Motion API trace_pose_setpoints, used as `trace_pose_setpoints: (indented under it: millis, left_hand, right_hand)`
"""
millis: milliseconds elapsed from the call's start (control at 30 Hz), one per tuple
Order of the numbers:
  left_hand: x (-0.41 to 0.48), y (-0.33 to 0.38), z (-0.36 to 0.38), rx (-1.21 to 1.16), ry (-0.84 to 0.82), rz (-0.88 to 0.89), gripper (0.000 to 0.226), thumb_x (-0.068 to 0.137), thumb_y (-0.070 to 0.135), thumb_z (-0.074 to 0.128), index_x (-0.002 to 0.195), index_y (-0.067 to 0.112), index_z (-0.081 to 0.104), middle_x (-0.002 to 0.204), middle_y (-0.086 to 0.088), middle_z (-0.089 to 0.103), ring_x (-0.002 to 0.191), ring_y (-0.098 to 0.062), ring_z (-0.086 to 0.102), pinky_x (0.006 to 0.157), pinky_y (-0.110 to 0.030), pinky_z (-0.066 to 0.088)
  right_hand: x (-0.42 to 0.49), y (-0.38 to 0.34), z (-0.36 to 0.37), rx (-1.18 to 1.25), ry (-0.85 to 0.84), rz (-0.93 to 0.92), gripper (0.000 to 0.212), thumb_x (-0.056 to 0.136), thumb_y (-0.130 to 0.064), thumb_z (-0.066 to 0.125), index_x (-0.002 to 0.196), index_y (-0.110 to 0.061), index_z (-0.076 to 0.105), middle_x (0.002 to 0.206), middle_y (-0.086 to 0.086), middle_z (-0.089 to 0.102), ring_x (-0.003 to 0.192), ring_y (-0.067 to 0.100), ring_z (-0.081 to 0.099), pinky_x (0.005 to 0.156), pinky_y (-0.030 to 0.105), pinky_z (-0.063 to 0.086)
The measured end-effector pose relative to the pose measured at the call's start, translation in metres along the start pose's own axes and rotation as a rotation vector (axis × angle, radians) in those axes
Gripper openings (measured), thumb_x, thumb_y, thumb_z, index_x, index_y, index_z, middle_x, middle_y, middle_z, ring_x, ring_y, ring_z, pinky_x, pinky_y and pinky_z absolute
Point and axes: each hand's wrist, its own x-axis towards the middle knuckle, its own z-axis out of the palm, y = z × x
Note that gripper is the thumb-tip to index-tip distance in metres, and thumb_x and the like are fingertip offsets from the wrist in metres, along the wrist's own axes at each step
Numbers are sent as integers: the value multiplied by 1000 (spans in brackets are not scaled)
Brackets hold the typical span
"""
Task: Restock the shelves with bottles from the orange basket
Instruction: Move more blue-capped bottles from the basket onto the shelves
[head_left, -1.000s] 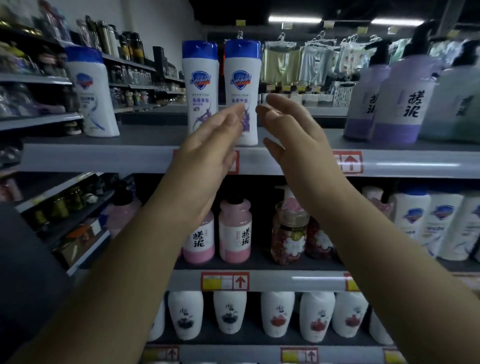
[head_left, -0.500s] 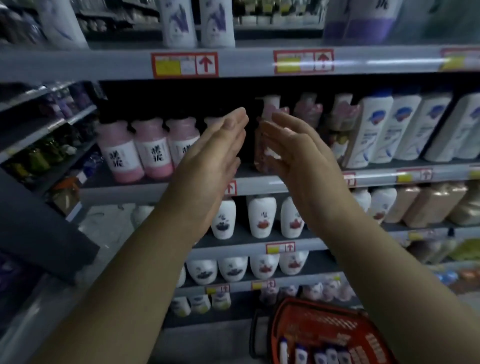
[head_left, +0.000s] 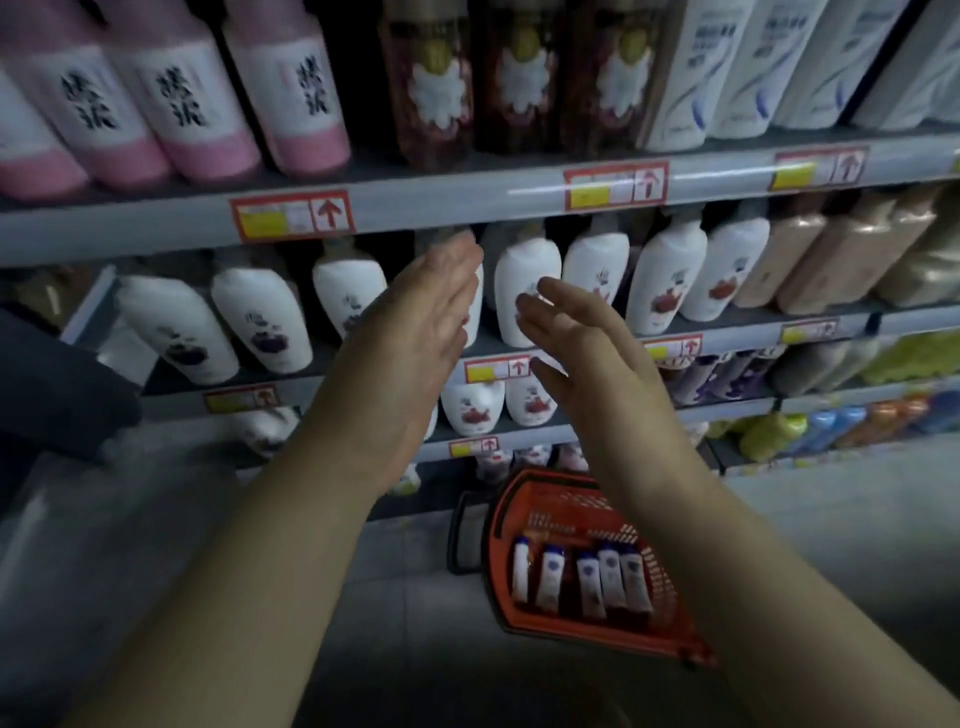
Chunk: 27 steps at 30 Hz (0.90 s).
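Note:
The orange basket sits on the floor below the shelves, at lower centre-right. Several white bottles with blue caps lie side by side in it. My left hand and my right hand are raised in front of the middle shelves, palms facing each other, fingers straight, holding nothing. Both hang well above the basket. My right forearm covers the basket's right side.
Grey shelves carry pink-and-white bottles at upper left, dark flower-labelled bottles in the middle and rows of white bottles below. A dark object juts in from the left. Grey floor tiles lie beside the basket.
The view has tilted down from the top shelf to the lower shelves and the floor. The basket has come fully into view. Both hands stay raised and empty.

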Motion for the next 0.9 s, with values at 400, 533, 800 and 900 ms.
trace_pose_setpoints:
  millis: [400, 533, 800, 900]
  left_hand:
    - [98, -181, 87, -163, 105, -248, 72, 74, 52, 40, 141, 25, 43, 146, 12, 45, 130, 0, 42, 99, -20, 32]
    - [115, -252, 91, -164, 127, -348, 68, 78, 53, 40, 142, 27, 41, 146, 14, 44, 133, 1, 39, 103, -22, 29]
    - [133, -414, 70, -162, 187, -576, 73, 73, 54, 41, 141, 29, 42, 145, 15, 45, 123, 4, 42, 98, -21, 28]
    - [139, -484, 58, -132, 228, -632, 74, 69, 53, 47, 139, 28, 44, 139, 14, 50, 116, 4, 46, 93, -21, 31]
  right_hand:
    - [42, 154, -150, -48, 72, 315, 34, 88, -37, 57, 122, -35, 58, 120, -17, 63, 112, -5, 57, 106, 32, 42]
    - [54, 217, -182, -44, 81, 403, 37, 88, -39, 57, 124, -32, 57, 120, -14, 63, 114, -2, 56, 105, 29, 41]
    - [73, 373, -210, -54, 90, 565, 33, 96, -16, 49, 128, -20, 53, 119, -10, 62, 99, -13, 55, 75, 1, 45]
    - [76, 442, -218, -87, 130, 586, 28, 95, -11, 50, 123, -16, 54, 108, -13, 62, 94, -9, 57, 77, 2, 45]
